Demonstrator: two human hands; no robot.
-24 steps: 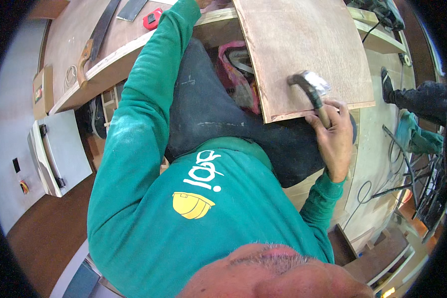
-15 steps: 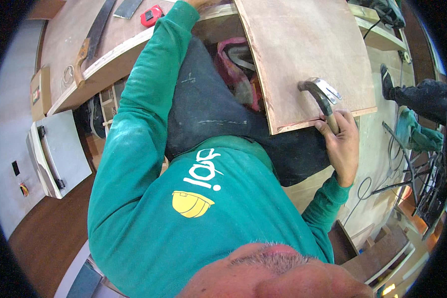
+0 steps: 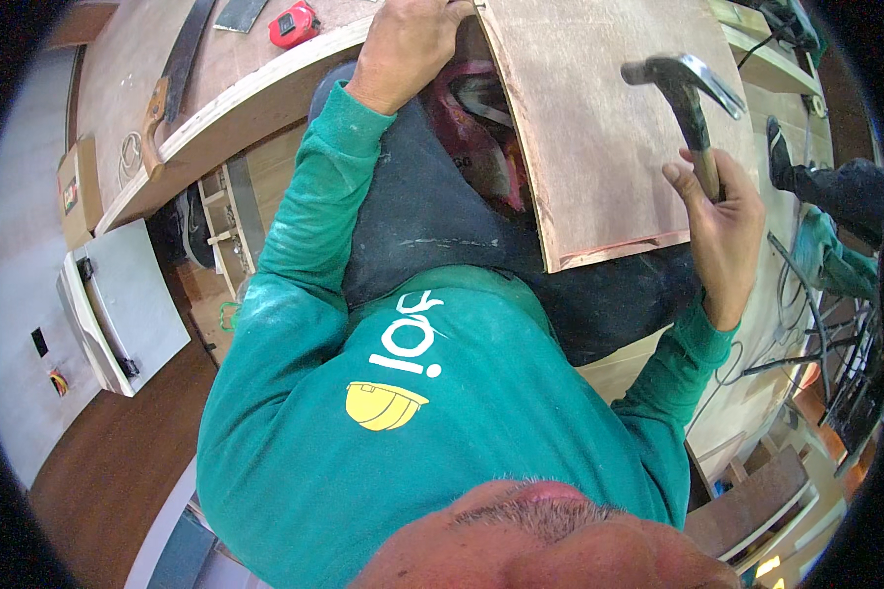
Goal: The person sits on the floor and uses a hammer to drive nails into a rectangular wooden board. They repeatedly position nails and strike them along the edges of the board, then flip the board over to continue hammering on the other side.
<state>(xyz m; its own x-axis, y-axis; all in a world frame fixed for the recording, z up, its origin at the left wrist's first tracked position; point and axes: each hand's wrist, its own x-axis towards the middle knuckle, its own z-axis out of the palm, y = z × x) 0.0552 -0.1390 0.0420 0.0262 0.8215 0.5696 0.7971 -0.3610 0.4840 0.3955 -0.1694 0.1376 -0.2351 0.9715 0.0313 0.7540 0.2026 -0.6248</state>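
Note:
A wooden panel (image 3: 599, 128) with thin strips along its edges lies across my lap. Above it, my right hand (image 3: 729, 221) is closed round the handle of a claw hammer (image 3: 692, 103), whose metal head is lifted off the panel's face. My left hand (image 3: 408, 54) is at the upper end of the panel's left edge, fingers drawn together. Whatever those fingertips pinch is too small or too near the picture's rim to make out.
On the bench (image 3: 265, 83) at left lie a red tape measure (image 3: 293, 25) and a handsaw (image 3: 157, 118). A pinkish-red bag (image 3: 471, 128) shows below the panel's left edge. Black cables and metal frames (image 3: 835, 344) stand at right, near another person's leg (image 3: 840, 196).
My left hand has come down and back toward me, to the panel's left edge. My right hand has moved rightward and raised the hammer from low over the panel. The panel has shifted slightly right.

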